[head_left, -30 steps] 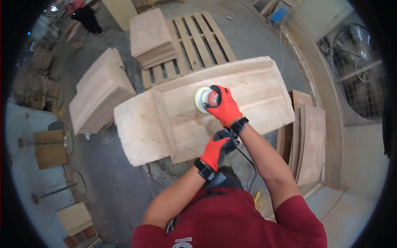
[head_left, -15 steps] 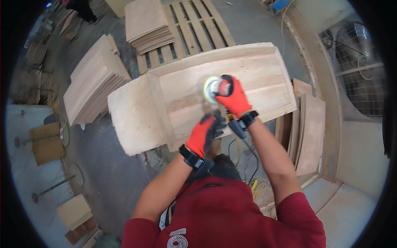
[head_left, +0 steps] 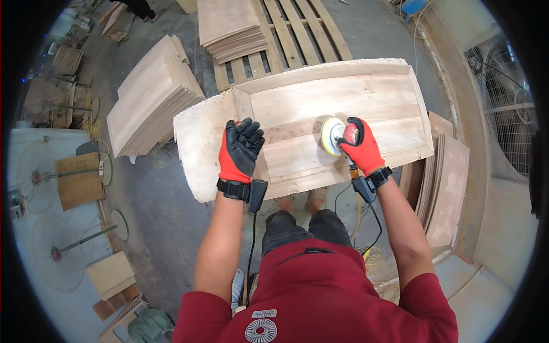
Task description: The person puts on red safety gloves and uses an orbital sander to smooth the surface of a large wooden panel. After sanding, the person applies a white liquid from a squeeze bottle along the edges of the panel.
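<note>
My right hand (head_left: pixel 366 146), in a red and black glove, grips a round pneumatic-looking sander (head_left: pixel 337 136) with a red top and a yellow-edged pad. The sander is tilted, its pad turned to the left, over the right half of a wooden panel (head_left: pixel 286 111). Whether the pad touches the wood I cannot tell. Over the panel's left part, my left hand (head_left: pixel 241 148), gloved alike, is turned palm up with its fingers loosely curled and apart, holding nothing I can see. A pale, rough-edged board or sheet (head_left: pixel 197 146) shows at the panel's left end.
Stacked wooden panels stand at the left (head_left: pixel 154 94), at the back (head_left: pixel 231 28) on a slatted pallet (head_left: pixel 291 34), and at the right (head_left: pixel 449 183). A hose and cables hang below the sander. Two pedestal fans (head_left: pixel 54 251) are at the far left; a caged fan (head_left: pixel 506 108) is at the right.
My left hand has moved left, away from the sander, and turned palm up. My right hand has shifted the sander a little right and tilted it. The view has shifted too.
</note>
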`<action>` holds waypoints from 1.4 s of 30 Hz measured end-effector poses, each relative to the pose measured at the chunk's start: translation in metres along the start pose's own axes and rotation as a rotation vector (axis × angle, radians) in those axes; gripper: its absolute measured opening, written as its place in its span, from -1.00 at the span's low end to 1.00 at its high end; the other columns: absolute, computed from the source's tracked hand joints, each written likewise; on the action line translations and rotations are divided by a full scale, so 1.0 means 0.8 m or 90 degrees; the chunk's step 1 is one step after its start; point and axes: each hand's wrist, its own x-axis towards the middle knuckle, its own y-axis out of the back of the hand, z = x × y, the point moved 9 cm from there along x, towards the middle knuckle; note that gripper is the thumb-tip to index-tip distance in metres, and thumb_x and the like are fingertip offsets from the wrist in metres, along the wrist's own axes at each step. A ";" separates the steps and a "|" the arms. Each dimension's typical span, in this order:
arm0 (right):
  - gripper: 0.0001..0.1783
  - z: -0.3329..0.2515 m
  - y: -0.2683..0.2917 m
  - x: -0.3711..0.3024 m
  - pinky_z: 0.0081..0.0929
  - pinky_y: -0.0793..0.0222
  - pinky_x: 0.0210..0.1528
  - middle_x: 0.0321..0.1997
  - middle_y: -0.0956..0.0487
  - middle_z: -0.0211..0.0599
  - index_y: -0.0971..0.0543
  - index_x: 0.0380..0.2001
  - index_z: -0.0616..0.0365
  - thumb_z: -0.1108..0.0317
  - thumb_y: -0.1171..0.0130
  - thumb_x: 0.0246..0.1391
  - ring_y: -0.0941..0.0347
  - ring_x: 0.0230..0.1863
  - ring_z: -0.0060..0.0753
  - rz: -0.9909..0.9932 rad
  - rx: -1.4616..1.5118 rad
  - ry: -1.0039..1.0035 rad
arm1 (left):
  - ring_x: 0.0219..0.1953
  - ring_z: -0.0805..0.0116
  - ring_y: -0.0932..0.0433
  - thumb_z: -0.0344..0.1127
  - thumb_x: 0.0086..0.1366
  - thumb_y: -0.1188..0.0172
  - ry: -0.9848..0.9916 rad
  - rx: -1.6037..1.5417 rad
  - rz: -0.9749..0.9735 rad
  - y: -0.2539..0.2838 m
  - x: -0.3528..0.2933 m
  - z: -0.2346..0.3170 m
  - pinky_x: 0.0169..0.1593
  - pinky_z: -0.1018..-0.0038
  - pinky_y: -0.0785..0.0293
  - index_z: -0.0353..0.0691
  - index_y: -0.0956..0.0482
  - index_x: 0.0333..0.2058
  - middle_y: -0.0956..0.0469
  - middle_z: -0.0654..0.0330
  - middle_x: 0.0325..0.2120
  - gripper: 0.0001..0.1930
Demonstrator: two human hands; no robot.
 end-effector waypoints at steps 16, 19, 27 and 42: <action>-0.10 -0.031 -0.065 -0.002 -0.11 -0.55 0.03 0.25 -0.33 0.00 -0.33 0.38 -0.16 0.12 -0.45 -0.07 -0.54 0.08 0.10 -0.101 -0.221 -0.044 | -0.13 0.27 -0.65 0.22 0.44 -0.08 0.069 -0.024 0.131 0.141 0.032 -0.022 -0.04 0.34 -0.57 -0.12 -0.57 0.08 -0.67 0.18 0.00 -0.46; -0.11 -0.049 -0.095 0.002 -0.11 -0.55 0.02 0.25 -0.34 0.00 -0.33 0.38 -0.16 0.12 -0.45 -0.06 -0.55 0.07 0.10 -0.135 -0.254 -0.036 | -0.12 0.20 -0.65 0.18 0.44 -0.11 0.118 -0.148 0.072 0.149 0.026 -0.057 -0.03 0.31 -0.57 -0.15 -0.62 0.04 -0.69 0.15 -0.05 -0.49; -0.13 -0.071 -0.131 0.009 -0.07 -0.56 -0.02 0.22 -0.36 0.00 -0.36 0.33 -0.15 0.11 -0.47 -0.08 -0.56 0.03 0.13 -0.116 -0.195 0.006 | -0.10 0.21 -0.68 0.15 0.48 -0.05 0.297 -0.170 -0.049 0.082 -0.106 -0.089 -0.03 0.30 -0.59 -0.17 -0.63 0.04 -0.71 0.15 -0.09 -0.50; 0.05 -0.106 -0.138 0.013 -0.08 -0.55 0.01 0.22 -0.38 -0.03 -0.19 0.47 -0.21 0.13 -0.49 -0.08 -0.54 0.09 0.12 -0.168 -0.228 -0.064 | -0.10 0.25 -0.68 0.18 0.48 -0.05 0.141 -0.132 -0.062 0.084 -0.022 -0.026 0.00 0.29 -0.60 -0.10 -0.62 0.02 -0.71 0.20 -0.08 -0.52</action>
